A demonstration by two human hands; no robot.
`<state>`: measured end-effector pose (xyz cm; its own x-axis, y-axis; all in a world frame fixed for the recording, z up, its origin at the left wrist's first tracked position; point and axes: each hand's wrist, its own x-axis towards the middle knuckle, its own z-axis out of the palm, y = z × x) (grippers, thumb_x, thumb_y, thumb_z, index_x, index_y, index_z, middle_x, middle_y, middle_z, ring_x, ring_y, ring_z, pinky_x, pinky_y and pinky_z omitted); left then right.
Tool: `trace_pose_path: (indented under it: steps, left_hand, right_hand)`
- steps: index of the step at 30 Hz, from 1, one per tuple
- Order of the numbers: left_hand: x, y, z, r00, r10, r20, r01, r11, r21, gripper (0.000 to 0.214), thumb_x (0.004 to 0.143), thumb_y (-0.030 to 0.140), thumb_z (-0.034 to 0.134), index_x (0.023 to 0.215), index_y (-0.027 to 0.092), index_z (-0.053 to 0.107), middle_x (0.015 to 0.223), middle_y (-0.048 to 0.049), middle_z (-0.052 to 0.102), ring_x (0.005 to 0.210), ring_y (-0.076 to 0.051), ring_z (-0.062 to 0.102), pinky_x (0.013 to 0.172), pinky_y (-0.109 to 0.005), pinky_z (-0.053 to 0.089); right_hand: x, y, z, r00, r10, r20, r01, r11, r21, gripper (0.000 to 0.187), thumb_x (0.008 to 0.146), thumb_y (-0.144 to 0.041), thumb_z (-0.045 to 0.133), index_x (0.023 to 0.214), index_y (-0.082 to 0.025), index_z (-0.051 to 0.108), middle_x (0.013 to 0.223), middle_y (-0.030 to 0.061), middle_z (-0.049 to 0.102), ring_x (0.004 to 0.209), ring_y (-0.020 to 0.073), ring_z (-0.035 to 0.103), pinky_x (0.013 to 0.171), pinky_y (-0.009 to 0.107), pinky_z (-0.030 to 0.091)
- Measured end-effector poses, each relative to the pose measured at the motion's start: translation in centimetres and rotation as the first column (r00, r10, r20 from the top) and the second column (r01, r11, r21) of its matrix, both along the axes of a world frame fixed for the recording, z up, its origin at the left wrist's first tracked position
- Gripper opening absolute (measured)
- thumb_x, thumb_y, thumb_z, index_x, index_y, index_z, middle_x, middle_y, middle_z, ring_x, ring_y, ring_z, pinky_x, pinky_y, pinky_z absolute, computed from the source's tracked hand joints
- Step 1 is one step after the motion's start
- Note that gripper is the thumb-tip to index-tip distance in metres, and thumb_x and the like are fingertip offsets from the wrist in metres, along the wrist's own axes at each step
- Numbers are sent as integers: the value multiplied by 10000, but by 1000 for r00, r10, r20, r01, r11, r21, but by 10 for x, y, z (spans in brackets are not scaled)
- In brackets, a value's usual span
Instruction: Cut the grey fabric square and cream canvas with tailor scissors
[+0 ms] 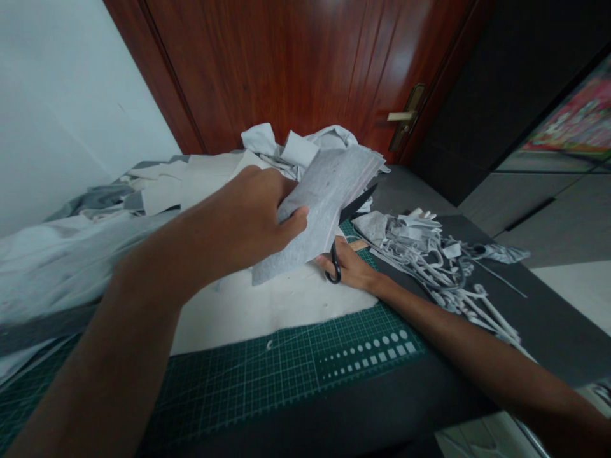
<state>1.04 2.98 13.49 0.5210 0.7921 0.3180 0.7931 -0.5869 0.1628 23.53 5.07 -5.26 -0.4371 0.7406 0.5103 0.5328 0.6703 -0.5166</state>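
Note:
My left hand (267, 213) pinches a grey piece of fabric (329, 184) between thumb and fingers, holding it raised and tilted above the table. In my right hand (351, 264) is a pair of black-handled scissors (335, 267). Their dark blade shows at the right edge of the grey fabric, and part of the scissors is hidden behind it. Whether the blades are parted I cannot tell. Below both hands a cream cloth (267, 305) lies flat on a green cutting mat (286, 356) with a white grid.
To the right lies a tangled heap of grey fabric strips and scraps (424, 248). Crumpled pale cloth (300, 149) is piled at the back, with stacked cloth (57, 261) at the left. Behind the dark table (534, 305) stands a wooden door (286, 70) with a handle (405, 116).

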Motion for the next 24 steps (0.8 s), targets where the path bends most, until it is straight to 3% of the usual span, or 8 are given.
trace_pose_path:
  steps: [14, 24]
  left_hand:
    - [-4, 4, -6, 998, -61, 22, 61, 998, 28, 292, 895, 489, 449, 842, 212, 528, 808, 2, 441, 882, -245, 645, 877, -454, 538]
    - [-4, 3, -4, 1000, -19, -2, 19, 1000, 14, 303, 908, 488, 486, 896, 192, 548, 882, -20, 532, 890, -233, 651, 866, -416, 558]
  right_hand:
    - [0, -3, 2, 1000, -27, 12, 27, 1000, 4, 255, 996, -435, 505, 1094, -200, 519, 966, 95, 626, 923, 284, 588, 898, 490, 474]
    - [0, -2, 2, 999, -29, 21, 29, 1000, -8, 298, 998, -465, 513, 1123, -197, 551, 1017, 106, 648, 976, 293, 595, 943, 498, 466]
